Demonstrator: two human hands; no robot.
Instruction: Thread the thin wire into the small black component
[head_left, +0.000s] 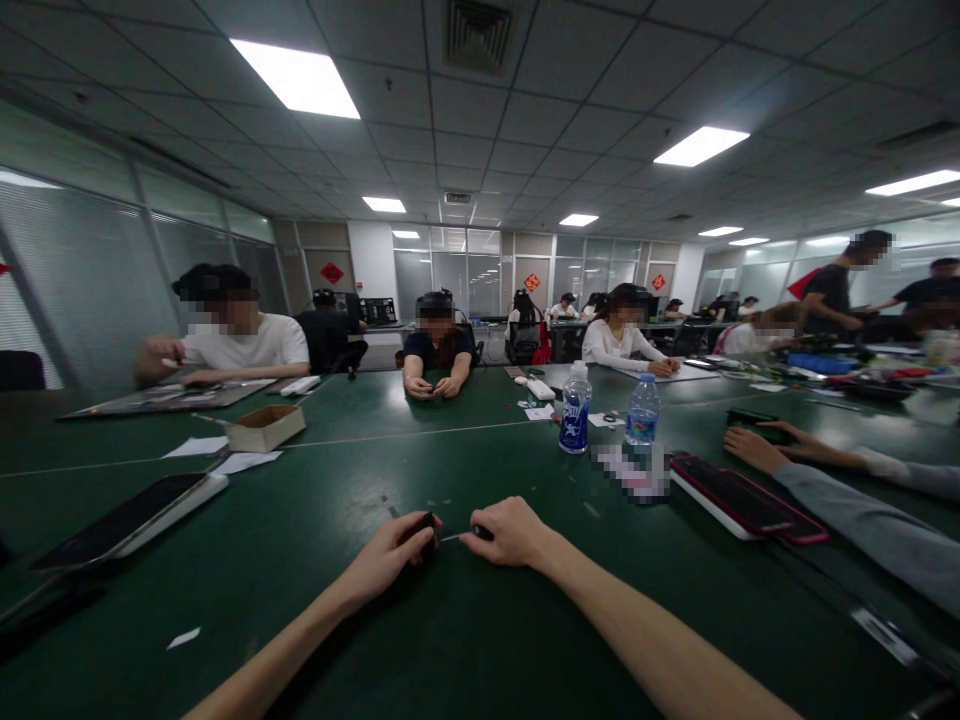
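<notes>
My left hand (390, 552) is closed around a small black object (428, 532), whose kind I cannot make out. In my right hand (514, 533) is what looks like a screwdriver (482, 532), with a black handle and a thin metal shaft. The shaft points left toward the black object; whether the tip touches it I cannot tell. Both hands are low over the green table (360, 480), close together in the middle. My fingers hide much of both things.
Beyond my hands stand two water bottles (574, 415). On the left are a phone (127, 515) on a white block, an open cardboard box (266, 428) and paper scraps. A co-worker's forearms (847, 510) and a red-edged phone (739, 492) lie right. Other people sit across the table.
</notes>
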